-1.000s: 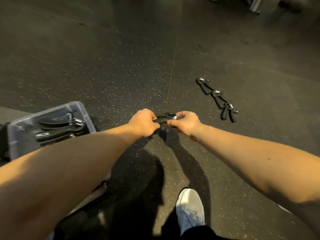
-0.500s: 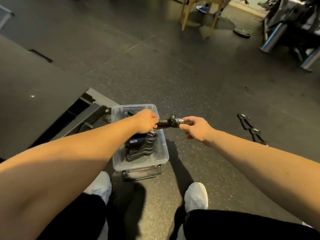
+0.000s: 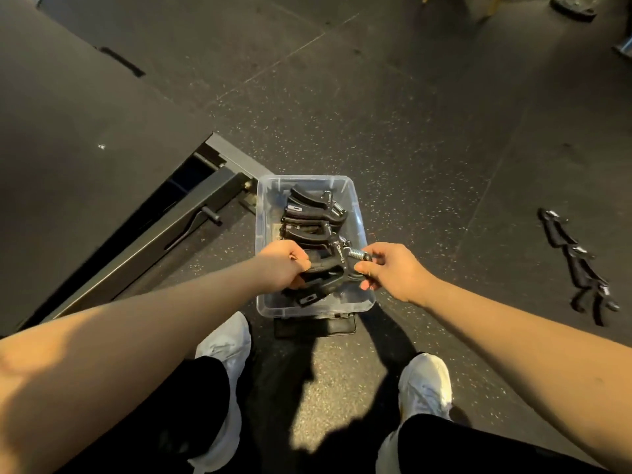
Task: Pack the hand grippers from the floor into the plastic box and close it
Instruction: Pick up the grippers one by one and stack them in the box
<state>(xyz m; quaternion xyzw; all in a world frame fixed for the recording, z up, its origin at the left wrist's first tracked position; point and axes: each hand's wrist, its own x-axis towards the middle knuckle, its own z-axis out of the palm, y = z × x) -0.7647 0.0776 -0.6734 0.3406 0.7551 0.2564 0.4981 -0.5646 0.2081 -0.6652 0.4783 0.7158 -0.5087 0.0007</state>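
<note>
Both hands are over the clear plastic box. The left hand is curled round the handles of a black, steel-sprung hand gripper and the right hand pinches its spring end, just above the stacked grippers inside. More black grippers lie on the floor, well apart.

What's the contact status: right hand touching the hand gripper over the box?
Touching. Head view shows the right hand pinching the hand gripper by its spring.
</note>
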